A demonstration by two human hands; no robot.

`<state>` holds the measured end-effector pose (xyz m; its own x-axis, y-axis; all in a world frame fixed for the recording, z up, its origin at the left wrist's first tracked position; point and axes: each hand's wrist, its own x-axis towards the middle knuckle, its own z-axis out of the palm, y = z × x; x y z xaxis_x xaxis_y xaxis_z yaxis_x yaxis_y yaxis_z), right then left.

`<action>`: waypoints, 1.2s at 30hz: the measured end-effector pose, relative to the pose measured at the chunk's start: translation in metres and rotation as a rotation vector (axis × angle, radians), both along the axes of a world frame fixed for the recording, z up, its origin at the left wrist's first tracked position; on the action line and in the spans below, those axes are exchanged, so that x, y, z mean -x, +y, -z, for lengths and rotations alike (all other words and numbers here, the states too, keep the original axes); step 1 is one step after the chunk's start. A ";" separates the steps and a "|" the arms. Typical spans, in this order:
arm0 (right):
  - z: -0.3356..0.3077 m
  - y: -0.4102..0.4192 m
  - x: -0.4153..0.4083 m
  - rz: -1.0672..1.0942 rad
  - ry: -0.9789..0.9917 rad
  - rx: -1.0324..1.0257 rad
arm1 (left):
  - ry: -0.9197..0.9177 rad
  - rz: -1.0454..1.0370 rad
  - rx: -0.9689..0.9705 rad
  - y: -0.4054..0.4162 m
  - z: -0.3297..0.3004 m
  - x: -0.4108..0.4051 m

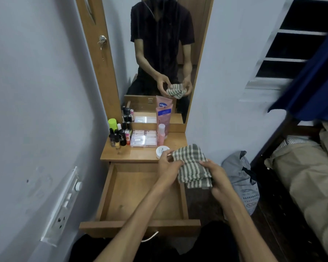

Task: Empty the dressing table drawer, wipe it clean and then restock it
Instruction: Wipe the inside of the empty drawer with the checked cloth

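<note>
Wooden and pulled fully out, the drawer (pixel 140 193) sits nearest, its front board (pixel 138 226) low in the view and its bare floor showing between the side walls. Both forearms reach over its right half.

Above the drawer's right rear corner, both hands hold a folded grey-and-white striped cloth (pixel 193 167). The left hand (pixel 168 165) pinches the cloth's left edge between thumb and curled fingers. The right hand (pixel 216 178) grips the right side, thumb lying on top and fingers curled beneath the folds, so the cloth spans the gap between the two hands. The cloth hangs clear of the drawer floor and overlaps the right wall from above.

Left of the arms, most of the drawer floor is open, bounded by the left wall near the grey room wall and its switch panel (pixel 64 205). To the right, past the drawer's edge, a grey bag (pixel 240 178) lies on the dark floor beside a bed (pixel 301 176).

Beyond the hands is the tabletop (pixel 121 154). A white jar (pixel 161 150) sits at its front, just behind the left fingers. Farther back stand a clear box (pixel 143 138), a pink bottle (pixel 161 134), a pink tube (pixel 164 118) and a cluster of small dark bottles (pixel 118 136) with a green-capped one (pixel 112 123). A mirror (pixel 159 53) rises behind them.
</note>
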<state>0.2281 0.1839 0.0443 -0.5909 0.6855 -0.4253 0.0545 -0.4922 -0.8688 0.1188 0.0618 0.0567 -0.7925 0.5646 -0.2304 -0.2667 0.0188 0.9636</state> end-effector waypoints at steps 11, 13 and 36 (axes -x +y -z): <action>-0.007 0.072 0.105 0.020 0.005 0.003 | 0.585 0.038 0.366 0.071 0.000 0.049; -0.005 0.080 0.120 0.012 -0.016 0.002 | 0.634 0.060 0.434 0.082 0.000 0.056; 0.046 0.099 0.143 0.045 -0.478 -0.851 | 0.892 0.276 0.656 0.117 0.046 0.066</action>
